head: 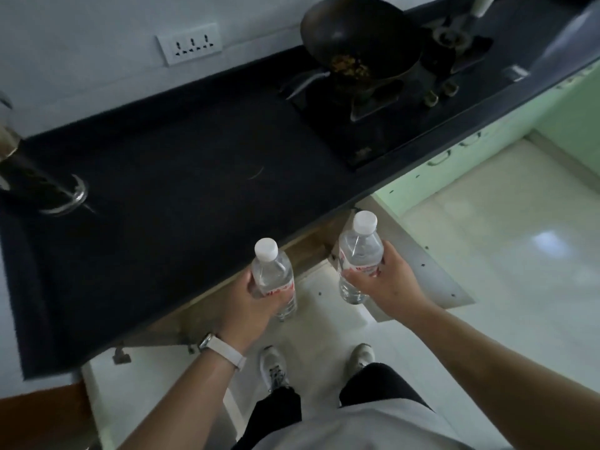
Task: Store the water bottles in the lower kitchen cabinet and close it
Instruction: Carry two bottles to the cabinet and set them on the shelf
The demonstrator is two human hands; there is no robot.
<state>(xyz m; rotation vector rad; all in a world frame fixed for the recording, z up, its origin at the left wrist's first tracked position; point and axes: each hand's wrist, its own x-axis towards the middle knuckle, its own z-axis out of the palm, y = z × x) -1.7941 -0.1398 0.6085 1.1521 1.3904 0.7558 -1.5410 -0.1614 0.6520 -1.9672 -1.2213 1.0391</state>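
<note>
I hold two clear water bottles with white caps and red-and-white labels, both upright in front of the counter's edge. My left hand (251, 298) grips the left bottle (272, 271) around its middle. My right hand (388, 277) grips the right bottle (358, 251) at its label. Below the dark countertop (168, 177) the lower cabinet stands open: its right door (422, 271) swings out beside my right hand, and its left door (156, 381) swings out under my left forearm. The cabinet's inside is mostly hidden by the counter.
A gas stove (383, 102) with a black wok (360, 37) holding food stands at the counter's back right. A faucet (35, 177) sits at the left. Green cabinet fronts (487, 144) run to the right. My feet stand on the pale tiled floor (503, 254).
</note>
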